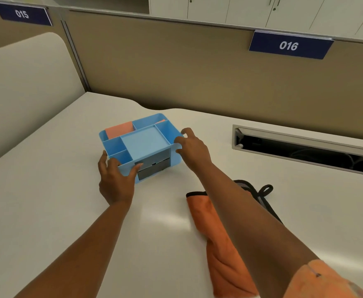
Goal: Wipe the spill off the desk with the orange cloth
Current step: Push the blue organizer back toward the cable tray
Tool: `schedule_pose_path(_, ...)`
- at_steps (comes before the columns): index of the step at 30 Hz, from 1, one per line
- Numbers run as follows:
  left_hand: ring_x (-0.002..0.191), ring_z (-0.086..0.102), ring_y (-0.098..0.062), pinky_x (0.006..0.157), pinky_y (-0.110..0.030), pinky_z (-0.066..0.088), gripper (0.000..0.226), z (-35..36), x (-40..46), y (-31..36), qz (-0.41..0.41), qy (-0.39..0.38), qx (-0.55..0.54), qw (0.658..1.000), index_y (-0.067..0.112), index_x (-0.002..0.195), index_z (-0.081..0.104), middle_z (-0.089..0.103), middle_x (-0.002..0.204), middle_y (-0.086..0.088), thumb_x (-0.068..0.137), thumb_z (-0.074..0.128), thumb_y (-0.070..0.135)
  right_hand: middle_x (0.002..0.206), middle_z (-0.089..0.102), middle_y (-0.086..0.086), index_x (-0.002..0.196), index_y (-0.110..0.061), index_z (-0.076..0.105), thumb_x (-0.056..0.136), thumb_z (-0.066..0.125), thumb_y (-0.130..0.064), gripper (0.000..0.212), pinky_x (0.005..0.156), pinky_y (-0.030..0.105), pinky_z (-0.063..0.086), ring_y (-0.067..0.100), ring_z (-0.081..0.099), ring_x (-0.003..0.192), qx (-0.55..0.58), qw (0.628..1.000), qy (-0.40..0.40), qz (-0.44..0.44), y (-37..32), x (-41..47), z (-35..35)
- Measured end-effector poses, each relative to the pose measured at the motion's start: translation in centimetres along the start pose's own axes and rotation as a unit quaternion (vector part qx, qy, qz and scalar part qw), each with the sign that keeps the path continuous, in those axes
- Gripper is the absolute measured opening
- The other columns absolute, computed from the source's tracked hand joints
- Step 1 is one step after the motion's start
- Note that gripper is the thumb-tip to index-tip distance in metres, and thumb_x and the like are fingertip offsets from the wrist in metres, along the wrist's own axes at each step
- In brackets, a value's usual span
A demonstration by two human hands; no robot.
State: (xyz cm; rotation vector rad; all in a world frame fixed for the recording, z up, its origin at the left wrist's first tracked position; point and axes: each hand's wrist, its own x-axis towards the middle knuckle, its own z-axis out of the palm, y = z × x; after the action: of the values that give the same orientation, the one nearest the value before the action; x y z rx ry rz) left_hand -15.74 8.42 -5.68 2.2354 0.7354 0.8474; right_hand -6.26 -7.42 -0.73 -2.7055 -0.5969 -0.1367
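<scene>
The orange cloth [221, 241], edged in black with a black loop, lies on the white desk [47, 190] under my right forearm. A blue desk organizer [142, 143] with several compartments stands in the middle of the desk. My left hand [116, 179] grips its near-left corner. On its right side, my right hand [194, 148] holds the edge with fingers curled. Neither hand touches the cloth. I cannot make out a spill on the desk.
Orange paper pads [119, 130] sit in the organizer's back compartments, and a dark drawer [153, 169] shows in its front. An open cable slot [305, 150] is set into the desk at right. A tan partition [176, 72] stands behind, and a cream divider [25, 93] at left.
</scene>
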Motion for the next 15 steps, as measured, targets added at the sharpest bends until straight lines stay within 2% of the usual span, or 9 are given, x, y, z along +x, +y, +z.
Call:
schedule_pose_path(3,0.112,0.056,-0.036,0.082,-0.044,0.053,0.051,0.0,0.7,0.1,0.013,-0.008,-0.006,1.0,-0.001,0.096,0.054,0.048,0.138,-0.017,0.069,0.075,0.036,0.132,0.044,0.009,0.107,-0.011,0.061,0.087,0.061,-0.021,0.023,0.072,0.021,0.041,0.023,0.056,0.09,0.029,0.999,0.023,0.001,0.4,0.3,0.5)
schedule_pose_path(5,0.113,0.056,-0.035,0.083,-0.043,0.053,0.05,0.2,1.3,0.5,0.027,-0.013,-0.017,0.999,-0.001,0.097,0.054,0.048,0.138,-0.017,0.069,0.075,0.034,0.123,0.047,0.004,0.106,-0.01,0.058,0.087,0.059,-0.02,0.021,0.062,0.01,0.036,0.015,0.051,0.078,0.064,0.997,0.033,0.019,1.1,0.6,0.4)
schedule_pose_path(6,0.113,0.055,-0.034,0.083,-0.042,0.053,0.05,0.4,1.5,0.8,0.037,-0.015,-0.024,0.999,-0.001,0.098,0.054,0.048,0.137,-0.017,0.07,0.075,0.034,0.111,0.049,-0.002,0.107,-0.009,0.055,0.087,0.058,-0.019,0.023,0.052,0.003,0.033,0.011,0.048,0.069,0.102,0.993,0.04,0.041,1.4,0.6,0.2)
schedule_pose_path(7,0.112,0.055,-0.033,0.084,-0.041,0.053,0.051,0.7,1.8,1.3,0.047,-0.018,-0.034,0.998,0.0,0.1,0.053,0.049,0.136,-0.017,0.07,0.075,0.034,0.096,0.047,-0.009,0.109,-0.007,0.052,0.087,0.056,-0.017,0.025,0.043,0.001,0.033,0.009,0.046,0.061,0.135,0.987,0.052,0.063,1.8,0.7,0.0)
schedule_pose_path(9,0.112,0.056,-0.031,0.086,-0.039,0.052,0.056,1.5,2.5,2.7,0.057,-0.03,-0.06,0.996,0.002,0.11,0.051,0.052,0.133,-0.016,0.071,0.075,0.034,0.079,0.042,-0.015,0.109,-0.003,0.051,0.087,0.054,-0.015,0.025,0.043,-0.001,0.033,0.006,0.043,0.055,0.165,0.979,0.087,0.088,2.7,0.7,-0.9)
schedule_pose_path(11,0.109,0.057,-0.029,0.086,-0.037,0.052,0.061,2.3,3.2,4.1,0.067,-0.044,-0.073,0.994,0.003,0.115,0.049,0.055,0.129,-0.015,0.07,0.075,0.033,0.09,0.047,-0.011,0.102,-0.002,0.057,0.086,0.057,-0.013,0.02,0.047,0.006,0.033,0.01,0.046,0.058,0.133,0.982,0.106,0.077,3.6,0.4,-1.8)
schedule_pose_path(13,0.107,0.058,-0.028,0.086,-0.036,0.052,0.061,3.4,3.9,5.5,0.081,-0.063,-0.07,0.992,0.003,0.114,0.05,0.057,0.127,-0.014,0.069,0.076,0.034,0.111,0.05,0.004,0.095,-0.002,0.064,0.085,0.061,-0.012,0.015,0.06,0.021,0.035,0.02,0.05,0.071,0.087,0.986,0.121,0.069,4.7,0.1,-2.5)
schedule_pose_path(15,0.105,0.058,-0.027,0.085,-0.034,0.052,0.06,4.6,4.5,6.7,0.094,-0.087,-0.067,0.99,0.004,0.114,0.051,0.059,0.125,-0.013,0.068,0.077,0.034,0.117,0.052,0.01,0.097,-0.001,0.065,0.085,0.061,-0.013,0.018,0.065,0.024,0.034,0.026,0.056,0.081,0.066,0.986,0.125,0.087,6.0,-0.3,-2.9)
